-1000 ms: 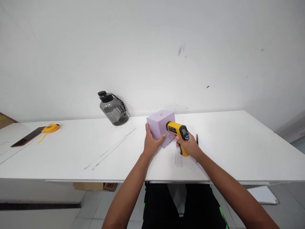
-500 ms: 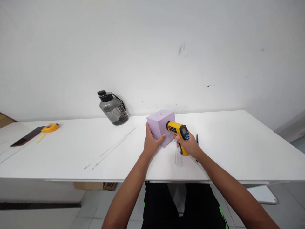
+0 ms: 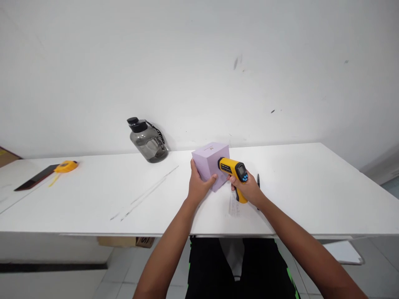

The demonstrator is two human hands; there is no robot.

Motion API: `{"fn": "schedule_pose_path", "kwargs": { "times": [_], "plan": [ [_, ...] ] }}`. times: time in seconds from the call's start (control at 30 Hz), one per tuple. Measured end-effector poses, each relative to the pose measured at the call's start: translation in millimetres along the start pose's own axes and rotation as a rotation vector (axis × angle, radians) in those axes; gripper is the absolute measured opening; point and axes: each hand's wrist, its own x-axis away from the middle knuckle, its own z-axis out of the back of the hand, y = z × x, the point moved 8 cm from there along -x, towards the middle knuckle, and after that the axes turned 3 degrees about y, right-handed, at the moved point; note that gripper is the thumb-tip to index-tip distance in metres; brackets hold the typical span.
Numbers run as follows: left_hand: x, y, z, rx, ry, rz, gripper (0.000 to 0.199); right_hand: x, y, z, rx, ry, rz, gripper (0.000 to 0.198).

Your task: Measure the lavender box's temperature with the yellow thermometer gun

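Note:
My left hand point(image 3: 199, 185) grips the lower left side of a lilac box point(image 3: 220, 160), thumb across its front corner. The box stands on the white table point(image 3: 149, 203) with a small mark on its top. In my right hand point(image 3: 249, 187) is a yellow and black infrared thermometer gun point(image 3: 232, 167), held by its handle. Its nose is at the box's right face; whether it touches cannot be made out. The gun's small screen and blue buttons face me. A dark pen point(image 3: 258, 181) lies just beyond my right hand, partly hidden by the wrist.
A grey water bottle point(image 3: 149, 145) with a black cap stands near the wall, left of the box. Farther left are a yellow tape measure point(image 3: 66, 166) and a dark flat strip point(image 3: 35, 177). A cardboard box point(image 3: 118, 241) sits below the table's front edge.

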Motion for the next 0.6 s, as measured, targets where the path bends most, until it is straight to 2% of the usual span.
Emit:
{"fn": "schedule_pose_path", "kwargs": {
  "times": [0.6],
  "plan": [
    [0.1, 0.8, -0.1, -0.015, -0.009, -0.012, 0.103, -0.3, -0.5, 0.2, -0.008, -0.007, 0.019, 0.053]
  ]
}}
